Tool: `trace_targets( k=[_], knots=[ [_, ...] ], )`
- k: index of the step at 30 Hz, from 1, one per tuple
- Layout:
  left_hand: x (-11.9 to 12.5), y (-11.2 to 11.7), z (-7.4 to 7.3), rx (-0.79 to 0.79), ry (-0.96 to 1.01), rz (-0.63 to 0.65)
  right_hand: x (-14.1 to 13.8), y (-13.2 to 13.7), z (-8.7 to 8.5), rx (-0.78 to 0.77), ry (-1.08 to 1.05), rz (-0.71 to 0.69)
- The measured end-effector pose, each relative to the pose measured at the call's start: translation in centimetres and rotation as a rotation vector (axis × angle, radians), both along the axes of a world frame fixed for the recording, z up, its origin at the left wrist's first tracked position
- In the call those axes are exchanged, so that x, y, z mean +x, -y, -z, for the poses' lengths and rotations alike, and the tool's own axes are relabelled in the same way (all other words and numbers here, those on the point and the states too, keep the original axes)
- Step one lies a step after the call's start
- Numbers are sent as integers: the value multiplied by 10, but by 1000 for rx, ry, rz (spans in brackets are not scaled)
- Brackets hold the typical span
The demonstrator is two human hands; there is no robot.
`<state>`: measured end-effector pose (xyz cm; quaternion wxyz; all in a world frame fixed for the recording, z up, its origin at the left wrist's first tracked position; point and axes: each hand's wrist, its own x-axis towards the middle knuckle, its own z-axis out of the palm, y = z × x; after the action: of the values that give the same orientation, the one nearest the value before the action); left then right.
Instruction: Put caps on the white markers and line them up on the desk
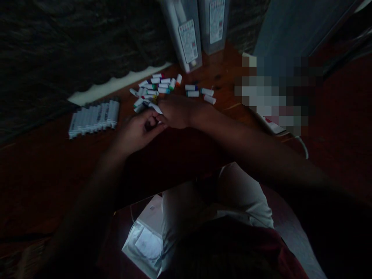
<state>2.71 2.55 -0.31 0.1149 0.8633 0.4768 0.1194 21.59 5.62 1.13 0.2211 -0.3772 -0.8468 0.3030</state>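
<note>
Markers (94, 117), blurrily lettered, boxes (186, 13), labels (188, 42) illegible

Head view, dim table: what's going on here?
A person's left hand and right hand meet over a dark wooden table, with a slim white piece at their fingers; which hand grips it is unclear. Just beyond lies a loose heap of small white cylinders with coloured ends, and four more lie apart to the right. On the left, white tubes lie side by side in a row. Two labelled containers stand at the back.
</note>
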Motion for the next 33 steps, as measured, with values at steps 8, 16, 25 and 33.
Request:
trace_targets(
  k=[8, 16, 25, 33],
  knots=[
    [-10, -7, 1, -71, 105, 35, 4, -15, 14, 109, 140, -53],
    [-27, -11, 0, -6, 176, -2, 8, -20, 16, -54, 14, 54],
    [-27, -13, 9, 73, 269, -86, -2, -20, 25, 152, -191, 186],
    [-27, -22, 19, 72, 439, -142, -14, -21, 33, 296, -193, 315]
  ],
)
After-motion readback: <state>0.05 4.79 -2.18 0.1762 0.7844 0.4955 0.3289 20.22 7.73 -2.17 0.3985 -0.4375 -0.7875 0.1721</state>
